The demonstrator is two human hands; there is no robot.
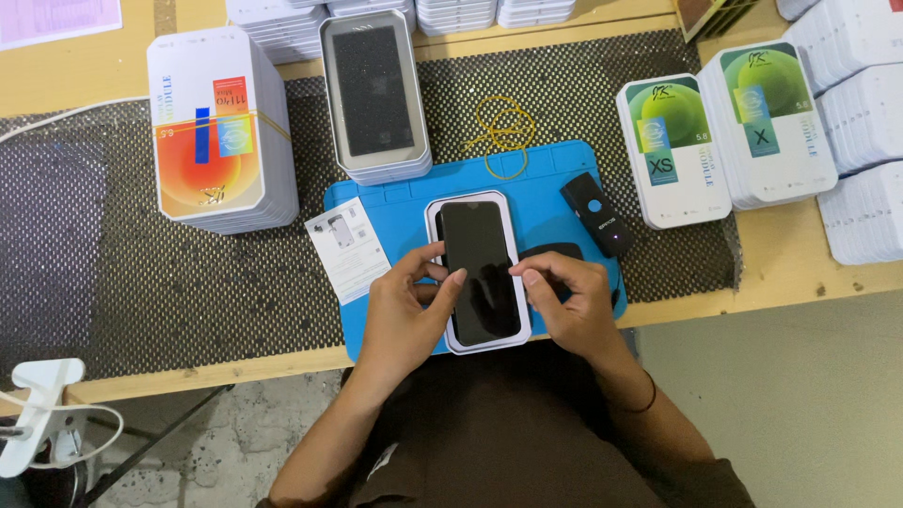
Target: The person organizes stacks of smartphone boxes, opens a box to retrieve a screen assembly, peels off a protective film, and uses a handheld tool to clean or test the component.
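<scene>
A: Your fingers (458, 278) are pinching the black phone screen (480, 273) from both sides. The left hand (406, 306) is closing thumb and forefinger on its left edge, and the right hand (574, 306) is gripping the right edge the same way. So both hands are clamped on the screen, not spread apart.

B: And where is it sitting?

A: It is lying in its white tray (442, 216), which is resting on the blue mat (376, 202) in the middle of the tabletop (781, 273). I judge you are handling it well if you are keeping your fingertips on the rim only, off the glass, and moving it level so no corner is catching the tray wall.

B: How much room am I getting?

A: Not much to the right: the small black scanner (595, 214) is lying just beside the tray, with a dark oval pad (553, 250) touching your right fingers. On the left, a paper leaflet (346, 246) is hanging over the mat's edge. Behind, another open tray with a screen (374, 94) is sitting on a stack, with yellow rubber bands (501, 127) nearby. The near edge of the tabletop is running right under your wrists, so the open room is lying upward and toward you.
</scene>
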